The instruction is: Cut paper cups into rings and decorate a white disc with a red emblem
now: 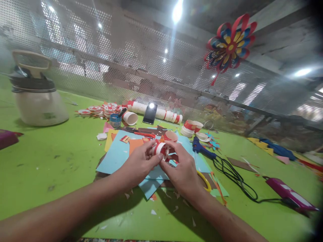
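Between both hands is a short white paper ring with red trim (160, 150), its round opening turned partly toward me. My left hand (141, 158) pinches its left side, thumb low and fingers behind. From the right, my right hand (181, 166) grips the ring with curled fingers; part of the ring is hidden behind them. Beneath the hands lie light blue paper sheets (114, 153) and an orange piece (135, 146). A yellow scissors handle (204, 181) pokes out beside my right wrist. Just beyond the ring stands a pale paper cylinder (171, 135).
A blue glue gun (202, 148) with a black cord lies right, near a purple power strip (289, 193). Behind are a phone (150, 113), a long white-and-red tube (171, 116), a blue jar (115, 121) and paper flowers (110, 107). A large jug (37, 97) stands left.
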A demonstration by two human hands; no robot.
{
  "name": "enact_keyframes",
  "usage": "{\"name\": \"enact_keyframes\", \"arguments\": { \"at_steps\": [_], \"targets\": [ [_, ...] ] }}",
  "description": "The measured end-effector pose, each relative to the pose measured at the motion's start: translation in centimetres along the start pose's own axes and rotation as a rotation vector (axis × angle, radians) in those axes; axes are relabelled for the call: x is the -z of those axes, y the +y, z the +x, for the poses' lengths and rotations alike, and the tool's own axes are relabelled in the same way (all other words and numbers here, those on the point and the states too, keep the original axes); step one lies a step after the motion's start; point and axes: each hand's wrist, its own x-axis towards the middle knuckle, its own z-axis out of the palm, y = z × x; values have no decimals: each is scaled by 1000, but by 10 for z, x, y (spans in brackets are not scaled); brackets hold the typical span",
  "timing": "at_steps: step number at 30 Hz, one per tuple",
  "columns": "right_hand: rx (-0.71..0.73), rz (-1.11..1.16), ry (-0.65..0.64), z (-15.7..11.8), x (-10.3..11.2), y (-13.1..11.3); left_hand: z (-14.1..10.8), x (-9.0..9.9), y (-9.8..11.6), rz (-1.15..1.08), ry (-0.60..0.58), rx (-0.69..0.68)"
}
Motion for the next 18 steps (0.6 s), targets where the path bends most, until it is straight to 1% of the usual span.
{"name": "enact_keyframes", "arguments": {
  "at_steps": [6, 12, 15, 18],
  "targets": [
    [57, -39, 46, -3, -2, 3, -1, 0, 2, 10, -8, -47],
    [96, -33, 64, -4, -2, 1, -3, -1, 3, 31, 0, -50],
    [129, -35, 78, -4, -1, -1, -5, -1, 6, 4, 11, -24],
    [156, -51, 73, -4, -2, -2, -6, 0, 11, 2, 57, 42]
  ]
}}
